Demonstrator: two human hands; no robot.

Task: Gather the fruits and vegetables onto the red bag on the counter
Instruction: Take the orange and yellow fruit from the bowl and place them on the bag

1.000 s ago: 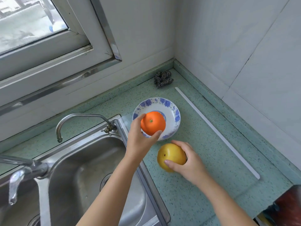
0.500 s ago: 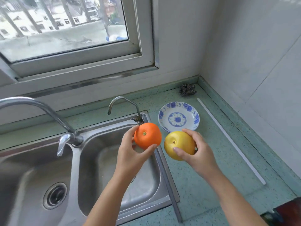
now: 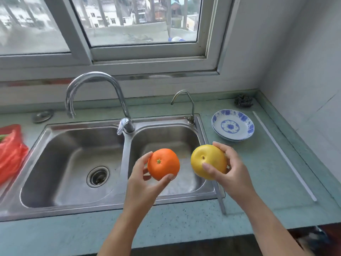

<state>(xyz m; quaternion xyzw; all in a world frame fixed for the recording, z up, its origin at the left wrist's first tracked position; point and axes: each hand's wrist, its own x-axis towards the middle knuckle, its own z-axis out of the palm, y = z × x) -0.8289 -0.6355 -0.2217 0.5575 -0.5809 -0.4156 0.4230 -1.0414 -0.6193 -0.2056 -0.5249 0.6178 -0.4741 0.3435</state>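
Held above the right basin of the steel double sink (image 3: 73, 163), apart: round dimpled orange (image 3: 163, 164), green stem-end up, in curled left fingers (image 3: 167, 179); smooth yellow fruit (image 3: 208, 164), dimple toward camera, in right fingers (image 3: 207, 168); crumpled red plastic bag (image 3: 10, 154) far left on speckled green counter (image 3: 258, 182).

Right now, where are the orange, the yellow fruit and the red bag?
orange (image 3: 163, 163), head view, centre of its front face.
yellow fruit (image 3: 207, 160), head view, upper front by the dimple.
red bag (image 3: 11, 156), head view, middle of the crumpled plastic.
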